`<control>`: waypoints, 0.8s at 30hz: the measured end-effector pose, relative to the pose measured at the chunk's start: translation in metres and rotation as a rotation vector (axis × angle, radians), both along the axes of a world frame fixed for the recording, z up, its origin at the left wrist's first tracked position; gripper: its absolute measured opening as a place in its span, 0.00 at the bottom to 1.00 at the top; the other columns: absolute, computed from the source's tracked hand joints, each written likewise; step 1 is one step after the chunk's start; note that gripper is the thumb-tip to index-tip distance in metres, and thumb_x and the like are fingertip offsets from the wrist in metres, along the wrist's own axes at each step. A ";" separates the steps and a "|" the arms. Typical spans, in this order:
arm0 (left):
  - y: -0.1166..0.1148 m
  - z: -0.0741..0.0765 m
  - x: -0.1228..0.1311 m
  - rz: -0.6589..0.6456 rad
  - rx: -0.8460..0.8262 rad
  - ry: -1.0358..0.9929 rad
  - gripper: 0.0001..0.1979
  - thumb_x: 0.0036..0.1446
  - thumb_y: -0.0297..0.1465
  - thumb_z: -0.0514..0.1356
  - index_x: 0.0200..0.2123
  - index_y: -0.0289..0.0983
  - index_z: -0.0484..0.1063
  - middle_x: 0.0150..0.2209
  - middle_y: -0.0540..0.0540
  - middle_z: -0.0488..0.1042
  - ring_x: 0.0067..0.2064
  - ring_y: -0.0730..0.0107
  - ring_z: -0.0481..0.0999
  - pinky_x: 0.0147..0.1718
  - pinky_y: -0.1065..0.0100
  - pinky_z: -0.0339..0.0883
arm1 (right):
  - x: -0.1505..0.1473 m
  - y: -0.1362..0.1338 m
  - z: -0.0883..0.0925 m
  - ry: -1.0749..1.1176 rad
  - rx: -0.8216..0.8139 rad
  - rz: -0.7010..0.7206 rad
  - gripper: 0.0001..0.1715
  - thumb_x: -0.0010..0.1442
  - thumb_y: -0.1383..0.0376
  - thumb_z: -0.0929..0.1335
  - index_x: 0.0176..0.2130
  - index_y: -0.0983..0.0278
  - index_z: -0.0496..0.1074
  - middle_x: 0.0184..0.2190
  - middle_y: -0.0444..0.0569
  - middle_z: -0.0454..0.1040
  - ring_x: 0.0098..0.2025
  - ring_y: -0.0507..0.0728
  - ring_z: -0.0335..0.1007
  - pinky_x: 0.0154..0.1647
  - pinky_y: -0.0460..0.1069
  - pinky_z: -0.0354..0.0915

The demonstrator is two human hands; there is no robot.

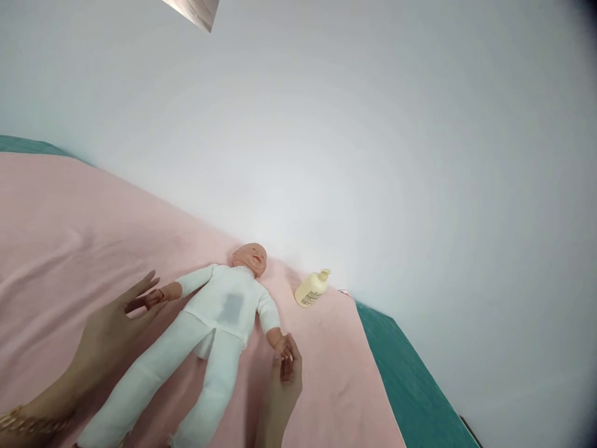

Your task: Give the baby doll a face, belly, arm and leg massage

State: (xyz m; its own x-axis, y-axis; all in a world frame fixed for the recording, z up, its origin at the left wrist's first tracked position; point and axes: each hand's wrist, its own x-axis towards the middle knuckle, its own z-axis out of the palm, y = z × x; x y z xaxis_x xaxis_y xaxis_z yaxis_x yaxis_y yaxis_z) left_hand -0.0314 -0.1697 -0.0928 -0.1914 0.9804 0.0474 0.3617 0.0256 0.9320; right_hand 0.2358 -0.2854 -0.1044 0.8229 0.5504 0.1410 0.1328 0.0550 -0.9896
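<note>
A baby doll (219, 298) with a soft white cloth body and a hard plastic head and hands lies on its back, arms spread. A grey rectangular patch marks its chest. My left hand (109, 323) holds the doll's hand on the left side between thumb and fingers, with the upper fingers stretched out above it. At the other arm, my right hand (286, 376) pinches the doll's other hand with its fingertips. The doll's feet are partly cut off at the bottom edge of the view.
A pale yellow pump bottle (311, 289) stands beside the doll's head, near the wall. Under everything is a pink cloth (336, 367), laid over a green surface (401, 367) that shows at both sides. A white wall (354, 155) rises behind. Some paper (198, 11) hangs at the top.
</note>
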 end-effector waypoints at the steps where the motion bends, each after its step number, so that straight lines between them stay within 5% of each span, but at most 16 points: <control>1: 0.005 0.004 0.001 0.006 0.006 -0.001 0.37 0.48 0.52 0.59 0.63 0.51 0.65 0.56 0.49 0.75 0.56 0.42 0.75 0.46 0.48 0.73 | 0.002 0.006 0.009 0.049 0.010 -0.037 0.37 0.55 0.46 0.72 0.56 0.65 0.71 0.57 0.58 0.73 0.58 0.65 0.71 0.52 0.53 0.72; 8: 0.066 0.040 0.018 0.039 0.137 -0.177 0.41 0.53 0.48 0.58 0.70 0.47 0.54 0.60 0.44 0.72 0.59 0.47 0.72 0.54 0.48 0.67 | 0.039 0.057 0.048 0.029 0.147 -0.042 0.38 0.51 0.49 0.75 0.56 0.65 0.70 0.60 0.58 0.70 0.58 0.64 0.71 0.54 0.53 0.71; 14: 0.120 0.067 0.045 -0.063 0.166 -0.364 0.24 0.52 0.41 0.64 0.51 0.38 0.76 0.53 0.43 0.77 0.59 0.52 0.72 0.59 0.56 0.66 | 0.070 0.097 0.053 -0.096 0.261 0.084 0.30 0.54 0.53 0.72 0.52 0.66 0.72 0.53 0.59 0.76 0.55 0.64 0.73 0.56 0.58 0.69; 20: 0.167 0.064 0.078 -0.240 0.117 -0.465 0.22 0.52 0.44 0.65 0.46 0.38 0.79 0.51 0.45 0.78 0.57 0.55 0.74 0.57 0.62 0.67 | 0.096 0.144 0.054 -0.115 0.272 0.228 0.24 0.57 0.55 0.72 0.50 0.65 0.73 0.51 0.56 0.77 0.56 0.61 0.72 0.62 0.60 0.63; 24: 0.188 0.055 0.097 -0.257 0.063 -0.446 0.23 0.52 0.45 0.64 0.46 0.38 0.77 0.53 0.42 0.77 0.57 0.53 0.73 0.55 0.61 0.69 | 0.107 0.174 0.050 -0.127 0.232 0.265 0.22 0.64 0.55 0.70 0.52 0.65 0.71 0.52 0.54 0.74 0.53 0.60 0.73 0.57 0.61 0.68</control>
